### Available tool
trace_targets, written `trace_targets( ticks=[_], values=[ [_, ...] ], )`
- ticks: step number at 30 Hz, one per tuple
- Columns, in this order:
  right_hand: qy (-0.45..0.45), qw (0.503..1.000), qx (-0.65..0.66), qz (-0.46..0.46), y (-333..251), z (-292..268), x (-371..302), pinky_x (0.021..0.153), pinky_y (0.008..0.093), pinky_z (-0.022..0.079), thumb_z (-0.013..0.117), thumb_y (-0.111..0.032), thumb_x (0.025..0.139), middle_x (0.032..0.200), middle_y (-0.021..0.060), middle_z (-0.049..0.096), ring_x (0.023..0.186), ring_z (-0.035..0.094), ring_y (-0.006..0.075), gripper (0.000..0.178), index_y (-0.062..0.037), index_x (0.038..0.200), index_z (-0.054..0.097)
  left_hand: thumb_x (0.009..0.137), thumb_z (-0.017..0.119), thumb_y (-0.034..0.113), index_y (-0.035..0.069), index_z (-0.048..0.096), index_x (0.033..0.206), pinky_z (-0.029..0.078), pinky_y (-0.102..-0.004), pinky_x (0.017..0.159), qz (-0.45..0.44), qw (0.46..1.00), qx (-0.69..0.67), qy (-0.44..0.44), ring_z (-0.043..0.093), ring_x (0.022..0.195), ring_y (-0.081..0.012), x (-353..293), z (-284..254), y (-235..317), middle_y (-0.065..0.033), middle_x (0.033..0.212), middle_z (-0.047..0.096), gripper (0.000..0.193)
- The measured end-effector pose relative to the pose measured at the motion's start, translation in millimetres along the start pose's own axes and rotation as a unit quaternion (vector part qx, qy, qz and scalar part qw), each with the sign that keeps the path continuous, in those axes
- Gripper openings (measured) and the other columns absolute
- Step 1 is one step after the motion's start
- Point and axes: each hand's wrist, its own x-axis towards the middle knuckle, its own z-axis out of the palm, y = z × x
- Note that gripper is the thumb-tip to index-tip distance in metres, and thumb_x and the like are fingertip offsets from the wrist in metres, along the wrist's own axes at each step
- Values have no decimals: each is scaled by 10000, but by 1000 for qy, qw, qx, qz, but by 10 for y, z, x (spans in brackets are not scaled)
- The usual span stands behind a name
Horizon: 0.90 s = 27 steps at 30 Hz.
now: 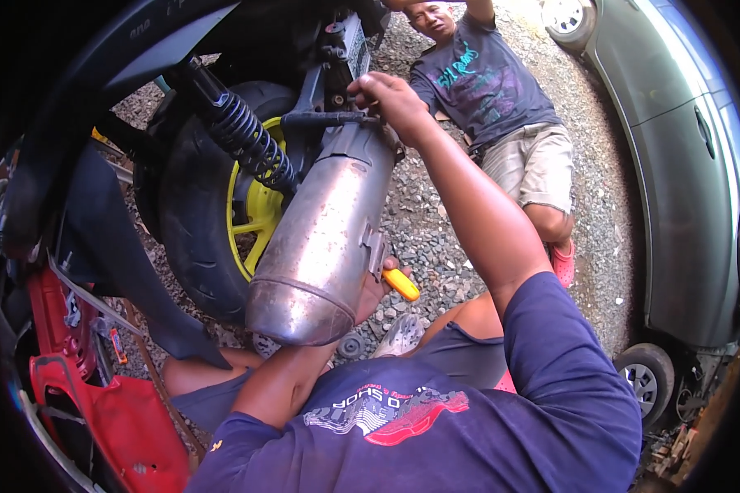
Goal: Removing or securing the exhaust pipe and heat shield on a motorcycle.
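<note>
A worn, rust-specked metal muffler [321, 222] slants across the middle, beside a scooter's rear wheel. My left forearm passes beneath its near end. My left hand [373, 294] shows on the muffler's right side, partly hidden by it, with fingers curled at a yellow handle [401, 284]. The tool's other end cannot be seen. At the muffler's far end, my right hand [390, 103] is closed, thumb and fingers pinched near the dark mounting arm [321, 118]. Whatever sits between those fingertips is too small to make out.
Left of the muffler are a black spring shock absorber [251, 135] and a black tyre [201, 222] on a yellow-green rim [259, 218]. Red body panels [115, 419] lie lower left. Another person [489, 99] is on the gravel beyond; a dark car [682, 164] stands right.
</note>
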Motion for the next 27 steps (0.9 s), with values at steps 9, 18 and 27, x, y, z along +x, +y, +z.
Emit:
trace_targets(
  ticks=[9,18,27],
  values=[
    [28,971,236,10,-247,277,335,938,390,563,447,-468,1167,968,111,759,926,722,231,526,-6,1268,677,1096,613,408,148,698,1228,465,-620,1159,26,999,10,23,647,1102,-244,-74,103,8,-52,1121,691,304],
    [267,920,281,50,102,183,421,538,382,589,496,-433,1138,725,75,677,542,644,224,472,-4,1045,669,1082,673,313,126,692,1176,478,-598,1174,10,1000,-7,21,647,1081,-208,-7,-73,-52,-35,1071,678,210],
    [96,988,-116,-38,-267,28,-575,723,328,511,787,-292,976,822,71,718,787,655,149,323,-40,1177,769,1118,645,221,120,689,1131,521,-561,1160,9,996,70,47,647,1045,-186,-1,-35,-3,-32,1015,664,111]
  ],
)
